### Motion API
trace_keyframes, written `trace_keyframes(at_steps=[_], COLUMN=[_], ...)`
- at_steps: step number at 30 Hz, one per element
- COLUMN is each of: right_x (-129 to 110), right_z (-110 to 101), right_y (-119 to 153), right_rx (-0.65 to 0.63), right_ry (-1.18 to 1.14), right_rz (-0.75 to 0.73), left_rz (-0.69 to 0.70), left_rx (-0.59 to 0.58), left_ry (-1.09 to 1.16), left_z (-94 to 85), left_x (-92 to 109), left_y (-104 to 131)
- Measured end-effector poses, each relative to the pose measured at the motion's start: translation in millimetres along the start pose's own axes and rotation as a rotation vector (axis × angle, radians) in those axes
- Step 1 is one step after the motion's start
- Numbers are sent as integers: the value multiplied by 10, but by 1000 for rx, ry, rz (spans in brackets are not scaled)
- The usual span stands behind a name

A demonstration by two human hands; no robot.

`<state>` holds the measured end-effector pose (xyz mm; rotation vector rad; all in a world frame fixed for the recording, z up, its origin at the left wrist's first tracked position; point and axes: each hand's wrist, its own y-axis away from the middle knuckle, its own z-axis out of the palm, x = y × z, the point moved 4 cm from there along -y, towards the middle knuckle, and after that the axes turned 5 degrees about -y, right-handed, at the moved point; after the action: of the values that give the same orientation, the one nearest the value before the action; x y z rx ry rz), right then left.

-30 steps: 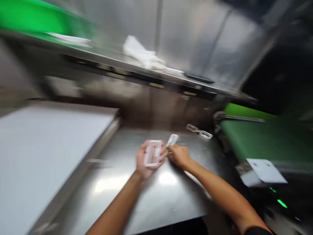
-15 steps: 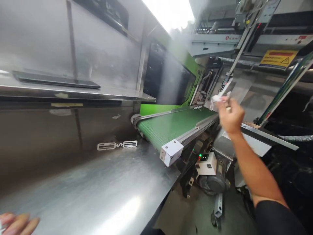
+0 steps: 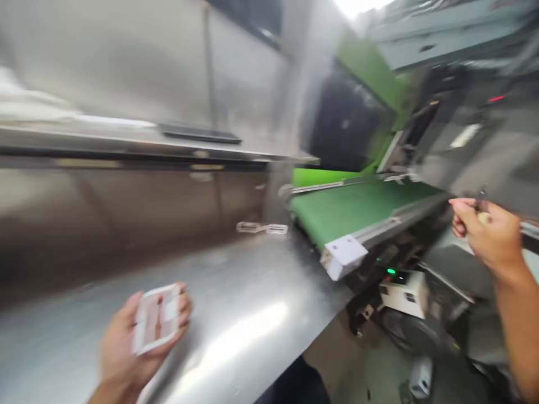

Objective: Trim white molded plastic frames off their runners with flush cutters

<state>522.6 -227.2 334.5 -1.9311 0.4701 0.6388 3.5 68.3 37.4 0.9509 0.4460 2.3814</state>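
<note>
My left hand [image 3: 143,336] is over the metal table, palm up, its fingers wrapped around a white rectangular plastic frame [image 3: 158,318] with long openings through which skin shows. Out to the right, beside the conveyor, my right hand [image 3: 488,233] is closed with thumb and forefinger pinched together. A small dark, shiny bit sticks up from its fingers, too blurred to name. On the metal table near the back wall lies a white plastic runner piece [image 3: 261,228] with two frame-like ends. Another blurred white piece [image 3: 396,178] is at the far end of the belt.
A green conveyor belt [image 3: 362,207] runs away to the right, with a white box-shaped end cover [image 3: 344,255] at its near corner. The metal table [image 3: 236,292] spans the left. Above it is a shelf [image 3: 126,137] with a flat black object [image 3: 200,134]. A control box [image 3: 404,294] sits below the belt.
The view has swung left. My left hand has come up into view with the white frame. The white piece seen at my right hand no longer shows there; that hand is lower relative to the belt.
</note>
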Motion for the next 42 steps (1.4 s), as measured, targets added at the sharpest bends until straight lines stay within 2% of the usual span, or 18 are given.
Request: trace_keyframes(at_steps=[1,2,3,4,6,7,9,11,13,16,21,25,29,33,42], right_x=[-43,-87,-136,-187,-248,-279,-349,-448,-498,-399,-145,-155,-237,-272,-163], right_z=[370,755,1145,1557,2457,2893,3660,4225,4562,4727,4674,4659,4643,4634,4734], right_y=[193,403,621,849,1358,1621,2106,2498,2778,3008,3062,3040,3031,3026,3078], right_rx=[-100,-207,-298,-421,-837,-1028,-1267,-1379,-1441,-1506,-1582,-1603,-1637,-1646,-1707], right_ry=[23,116,107,-19,-253,-380,-618,-754,-846,-939,-957,-942,-914,-907,-983], right_rz=[-8,-34,-81,-131,-90,-2,287,446,534,714,953,1070,1078,1047,963], left_rz=[85,111,106,115,160,181,214,237,247,249,234,228,241,258,222], left_rx=[-33,-115,-220,-232,-212,-214,-235,-266,-294,-356,-405,-359,-321,-341,-380], left_ry=[-16,-8,20,39,77,93,111,115,117,123,140,156,163,168,156], left_z=[-42,-51,-43,-70,-151,-192,-264,-318,-359,-388,-384,-372,-366,-364,-349], left_x=[12,2,-11,-8,35,64,110,131,125,86,28,46,57,34,17], left_y=[19,19,0,-44,-165,-224,-315,-368,-399,-421,-396,-363,-350,-358,-373])
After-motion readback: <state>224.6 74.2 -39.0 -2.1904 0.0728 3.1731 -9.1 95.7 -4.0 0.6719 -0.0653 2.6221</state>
